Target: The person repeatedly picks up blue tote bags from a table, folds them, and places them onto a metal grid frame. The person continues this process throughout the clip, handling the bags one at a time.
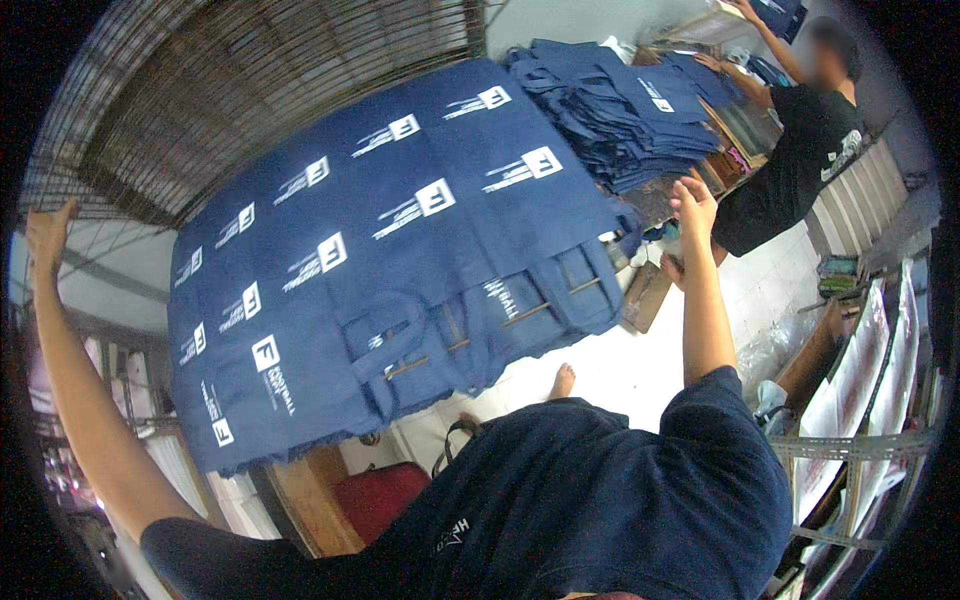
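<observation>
The spread of white-printed navy cloth (390, 270) covers the desk, its long axis running from the near-left corner to the far-right corner. It lies between the 2 raised hands: rightward of the left hand (50, 238), leftward of the right hand (695, 207). In view the right is nearer, just off the right edge. Left fingers look spread, right ones loosely curled; neither shows anything held.
</observation>
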The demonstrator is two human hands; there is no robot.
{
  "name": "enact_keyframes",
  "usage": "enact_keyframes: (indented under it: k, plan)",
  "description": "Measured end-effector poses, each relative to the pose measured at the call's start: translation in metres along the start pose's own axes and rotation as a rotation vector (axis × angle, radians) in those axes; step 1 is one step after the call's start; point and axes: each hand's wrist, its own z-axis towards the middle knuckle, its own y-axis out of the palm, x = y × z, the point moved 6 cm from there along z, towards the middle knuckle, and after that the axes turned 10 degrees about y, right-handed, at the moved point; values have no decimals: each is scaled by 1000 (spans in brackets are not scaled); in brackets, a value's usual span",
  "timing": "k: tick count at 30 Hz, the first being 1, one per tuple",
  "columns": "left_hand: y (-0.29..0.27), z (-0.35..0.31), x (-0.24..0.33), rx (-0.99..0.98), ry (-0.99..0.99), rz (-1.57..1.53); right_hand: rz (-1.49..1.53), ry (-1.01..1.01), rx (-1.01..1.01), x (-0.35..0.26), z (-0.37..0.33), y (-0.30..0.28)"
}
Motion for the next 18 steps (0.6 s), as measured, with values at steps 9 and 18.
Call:
enact_keyframes:
  k: [9, 18]
  plan:
    - [-262, -51, 351, 512, 241, 39, -749, -255, 93, 4, 166, 42]
    - [-245, -25, 320, 432, 255, 12, -1206, -267, 68, -8, 267, 151]
